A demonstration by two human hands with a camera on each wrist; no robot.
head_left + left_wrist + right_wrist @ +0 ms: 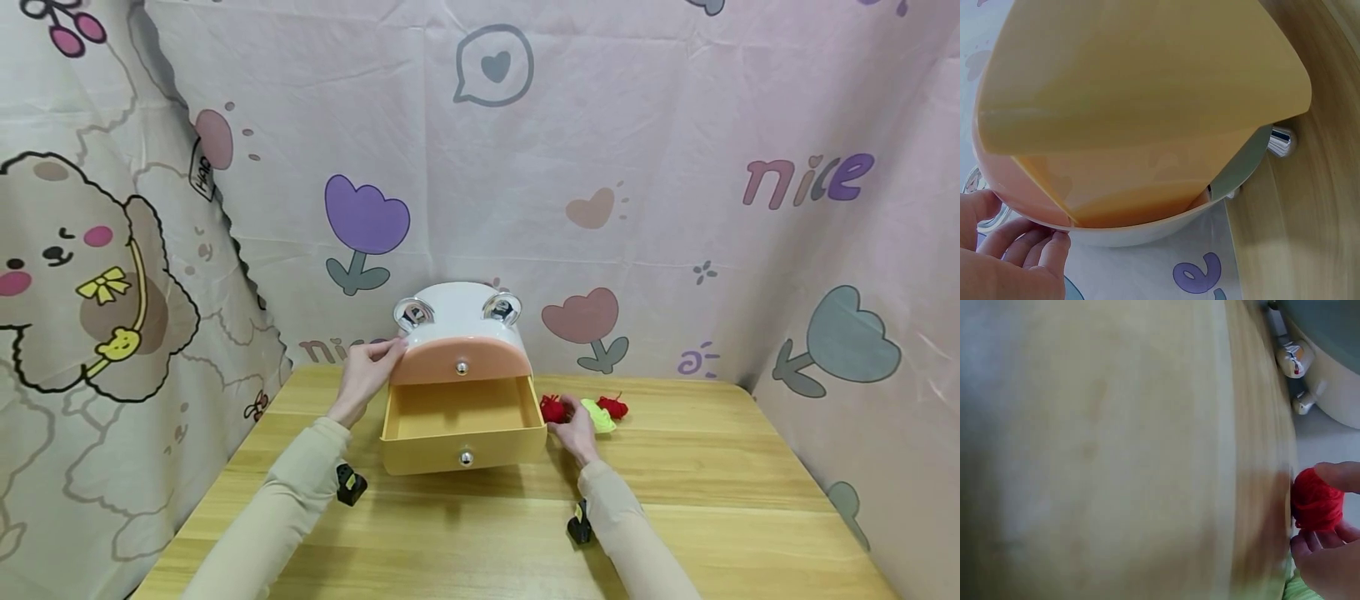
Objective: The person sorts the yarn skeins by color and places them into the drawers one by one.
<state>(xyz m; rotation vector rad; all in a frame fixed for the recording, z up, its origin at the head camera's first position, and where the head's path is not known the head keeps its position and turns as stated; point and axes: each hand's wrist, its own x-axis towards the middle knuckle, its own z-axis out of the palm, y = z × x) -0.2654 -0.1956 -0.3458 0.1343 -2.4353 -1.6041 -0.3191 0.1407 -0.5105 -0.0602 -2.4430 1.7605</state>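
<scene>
Fingers are bent on both hands: by the left hand (365, 382), the upper left edge of a white box (461, 308) is gripped; by the right hand (576, 429), a red ball (553, 409) is pinched, thumb opposite fingers. A wooden table (465, 542) is seen below. On it the box is set, its yellow drawer (420, 457) pulled out. The red ball is held just right of the drawer; whether it is lifted cannot be told. Past that hand, a yellow-green ball (597, 415) and a second red ball (613, 407) are seen. The box could be tipped forward if the drawer were pressed; the loose balls could be rolled by knocking knuckles; the pinched one could be dropped by a slackened hold.
</scene>
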